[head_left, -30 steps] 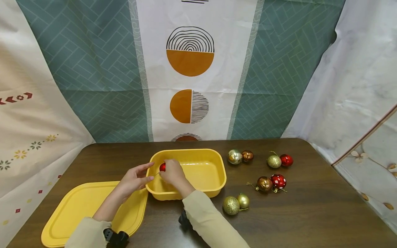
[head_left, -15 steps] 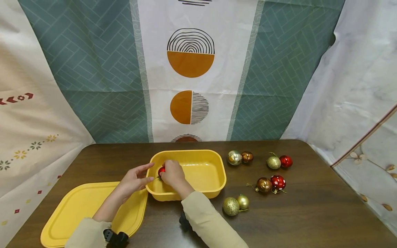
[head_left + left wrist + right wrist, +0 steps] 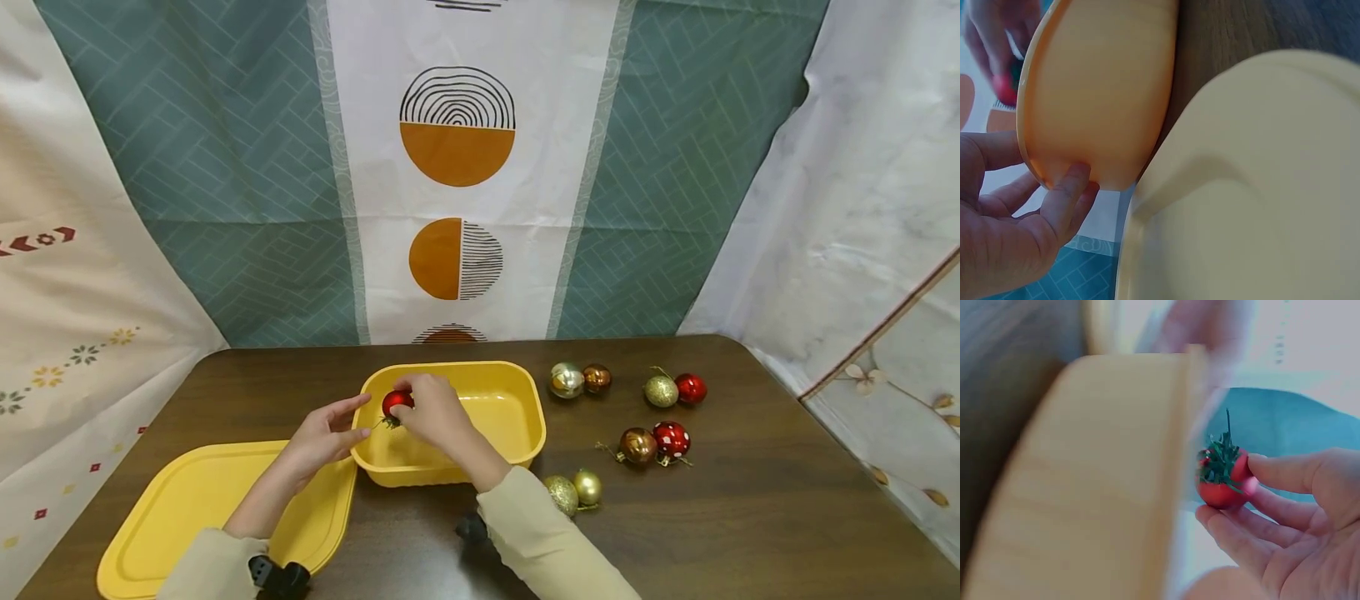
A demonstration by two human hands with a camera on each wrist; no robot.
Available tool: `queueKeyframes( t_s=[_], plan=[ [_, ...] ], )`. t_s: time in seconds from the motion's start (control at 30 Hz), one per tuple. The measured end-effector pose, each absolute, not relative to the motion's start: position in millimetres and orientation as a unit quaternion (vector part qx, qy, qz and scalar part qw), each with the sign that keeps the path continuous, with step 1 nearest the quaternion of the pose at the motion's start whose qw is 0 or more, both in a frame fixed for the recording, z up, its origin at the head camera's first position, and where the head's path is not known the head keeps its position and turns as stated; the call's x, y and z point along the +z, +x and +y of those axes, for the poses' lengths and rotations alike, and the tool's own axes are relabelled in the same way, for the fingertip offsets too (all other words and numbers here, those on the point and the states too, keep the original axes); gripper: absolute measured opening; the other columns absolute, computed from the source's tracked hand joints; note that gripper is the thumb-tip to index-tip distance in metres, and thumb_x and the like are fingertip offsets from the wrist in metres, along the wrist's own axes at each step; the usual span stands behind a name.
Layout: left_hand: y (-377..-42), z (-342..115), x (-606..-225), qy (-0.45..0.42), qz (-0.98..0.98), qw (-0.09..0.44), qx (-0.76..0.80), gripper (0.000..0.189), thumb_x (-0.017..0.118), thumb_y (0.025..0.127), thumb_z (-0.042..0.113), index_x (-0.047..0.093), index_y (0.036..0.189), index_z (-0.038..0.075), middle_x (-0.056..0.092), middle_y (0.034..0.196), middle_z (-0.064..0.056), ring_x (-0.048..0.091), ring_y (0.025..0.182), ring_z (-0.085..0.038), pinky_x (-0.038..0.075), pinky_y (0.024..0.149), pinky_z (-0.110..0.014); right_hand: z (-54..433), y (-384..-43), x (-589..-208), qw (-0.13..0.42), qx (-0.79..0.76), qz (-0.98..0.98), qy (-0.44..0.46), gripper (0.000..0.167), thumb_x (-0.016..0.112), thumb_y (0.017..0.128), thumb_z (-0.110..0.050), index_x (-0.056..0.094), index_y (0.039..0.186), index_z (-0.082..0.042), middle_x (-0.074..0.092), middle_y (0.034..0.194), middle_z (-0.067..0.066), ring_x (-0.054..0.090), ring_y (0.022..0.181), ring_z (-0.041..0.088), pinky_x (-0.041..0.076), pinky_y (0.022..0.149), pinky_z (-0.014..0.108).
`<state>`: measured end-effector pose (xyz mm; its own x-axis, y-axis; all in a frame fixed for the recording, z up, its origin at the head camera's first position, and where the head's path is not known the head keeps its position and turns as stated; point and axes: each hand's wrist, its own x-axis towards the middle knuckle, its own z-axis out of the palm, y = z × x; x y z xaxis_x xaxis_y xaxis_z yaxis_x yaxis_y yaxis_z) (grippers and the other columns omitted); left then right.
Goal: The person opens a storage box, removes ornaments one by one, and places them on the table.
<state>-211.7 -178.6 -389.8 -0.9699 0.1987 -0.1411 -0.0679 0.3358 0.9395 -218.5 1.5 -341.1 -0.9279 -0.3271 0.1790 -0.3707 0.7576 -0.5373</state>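
My right hand pinches a red Christmas bauble between thumb and fingers, over the left part of a yellow plastic tub. Green tinsel and a thin hanging loop top the bauble, plain in the right wrist view. At the tub's left end my left hand holds the rim. From the left wrist view, fingers of that left hand lie on both sides of the tub wall.
A yellow lid lies at the left under the left forearm. Right of the tub are paired baubles: silver with brown, gold glitter with red, brown with dotted red, and two gold. A patterned curtain hangs behind.
My right hand has lifted slightly and turned with the red bauble, so more of it and its green top shows. My left hand stays at the tub rim.
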Motion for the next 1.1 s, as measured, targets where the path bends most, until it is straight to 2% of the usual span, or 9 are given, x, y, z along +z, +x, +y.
queueKeyframes(
  t_s=[0.17,0.27,0.43,0.53,0.7,0.93,1.1],
  plan=[
    [-212.8,-179.7,-390.2,0.039,0.81,0.115,0.573,0.058,0.06,0.087,0.01,0.035,0.139,0.002,0.03,0.141,-0.026,0.04,0.12,-0.042,0.048,0.087,-0.042,30.6,-202.1,-314.7,0.012,0.313,-0.922,0.228,0.028,0.066,0.084,-0.015,0.064,0.11,-0.006,0.065,0.102,0.004,0.058,0.085,0.015,0.049,0.075,0.022],
    [-213.2,-181.0,-391.1,0.039,0.81,0.115,0.574,0.059,0.06,0.087,0.011,0.035,0.139,0.002,0.03,0.141,-0.026,0.04,0.12,-0.041,0.048,0.087,-0.042,50.2,-196.4,-307.0,0.008,0.331,-0.909,0.254,0.027,0.065,0.084,-0.012,0.063,0.109,-0.003,0.065,0.102,0.007,0.06,0.086,0.017,0.051,0.077,0.026],
    [-213.6,-181.6,-391.3,0.042,0.809,0.118,0.574,0.059,0.06,0.087,0.011,0.034,0.139,0.002,0.03,0.141,-0.026,0.042,0.119,-0.04,0.049,0.086,-0.041,86.7,-191.6,-303.1,0.037,0.35,-0.891,0.285,0.025,0.066,0.082,-0.007,0.063,0.106,0.0,0.065,0.1,0.011,0.063,0.085,0.022,0.053,0.078,0.033],
    [-213.6,-181.2,-390.2,0.042,0.81,0.121,0.573,0.059,0.059,0.087,0.011,0.034,0.139,0.002,0.029,0.142,-0.026,0.04,0.12,-0.041,0.048,0.087,-0.042,110.4,-189.6,-303.4,0.048,0.352,-0.89,0.287,0.024,0.066,0.082,-0.006,0.063,0.104,0.0,0.065,0.099,0.011,0.063,0.085,0.023,0.054,0.075,0.031],
    [-214.0,-180.1,-388.9,0.04,0.811,0.124,0.57,0.058,0.059,0.088,0.01,0.033,0.139,0.002,0.028,0.142,-0.026,0.037,0.123,-0.043,0.047,0.087,-0.042,155.4,-188.8,-308.4,0.056,0.372,-0.889,0.262,0.025,0.066,0.081,-0.004,0.063,0.105,0.0,0.066,0.098,0.011,0.064,0.085,0.021,0.054,0.07,0.025],
    [-214.4,-179.0,-388.3,0.038,0.811,0.123,0.571,0.058,0.059,0.087,0.009,0.034,0.139,0.002,0.028,0.142,-0.025,0.038,0.121,-0.042,0.048,0.087,-0.041,224.3,-187.7,-315.5,0.079,0.379,-0.9,0.201,0.031,0.067,0.081,-0.008,0.062,0.11,0.0,0.065,0.104,0.015,0.064,0.091,0.026,0.054,0.073,0.03],
    [-213.6,-179.3,-388.2,0.035,0.81,0.124,0.572,0.058,0.059,0.087,0.01,0.034,0.139,0.002,0.029,0.142,-0.025,0.041,0.119,-0.041,0.049,0.085,-0.04,268.7,-189.5,-321.1,0.073,0.38,-0.91,0.152,0.033,0.066,0.084,-0.015,0.06,0.113,0.0,0.064,0.108,0.017,0.064,0.094,0.022,0.053,0.068,0.024]
  ],
)
